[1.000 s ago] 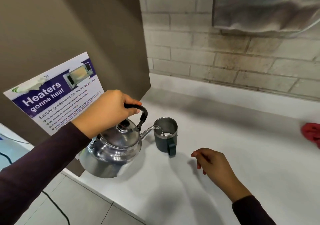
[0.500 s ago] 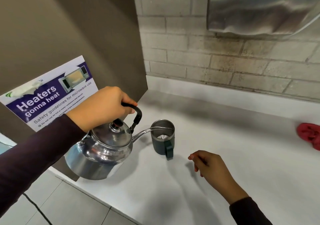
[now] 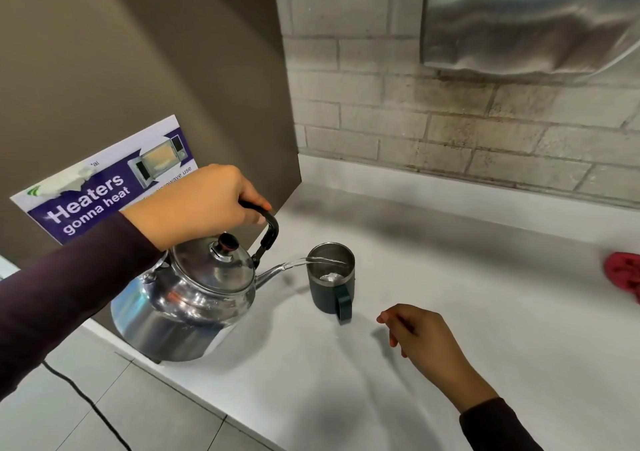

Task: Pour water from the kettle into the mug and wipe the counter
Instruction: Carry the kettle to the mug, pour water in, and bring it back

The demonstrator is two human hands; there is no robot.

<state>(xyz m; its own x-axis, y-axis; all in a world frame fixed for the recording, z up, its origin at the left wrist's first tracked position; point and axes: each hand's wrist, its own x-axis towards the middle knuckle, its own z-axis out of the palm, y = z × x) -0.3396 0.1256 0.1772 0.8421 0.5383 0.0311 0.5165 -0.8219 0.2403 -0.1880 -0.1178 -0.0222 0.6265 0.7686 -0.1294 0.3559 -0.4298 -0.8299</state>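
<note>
A shiny steel kettle point(image 3: 187, 298) hangs tilted above the counter's left end, its spout aimed right at a dark green mug point(image 3: 329, 284) with a steel inside. A thin stream of water runs from the spout over the mug's rim, and water shows at the mug's bottom. My left hand point(image 3: 197, 204) grips the kettle's black handle from above. My right hand point(image 3: 426, 343) hovers low over the white counter point(image 3: 467, 312), just right of the mug, fingers loosely curled and holding nothing. A red cloth point(image 3: 623, 274) lies at the counter's right edge of view.
A brown side panel with a purple microwave poster point(image 3: 104, 190) stands left of the kettle. A brick wall backs the counter, with a steel dispenser point(image 3: 526, 20) mounted high on it. Tiled floor and a black cable point(image 3: 86, 402) lie below the counter's front edge.
The kettle has tipped further toward the mug and the stream now reaches across its rim. My right hand has stayed beside the mug.
</note>
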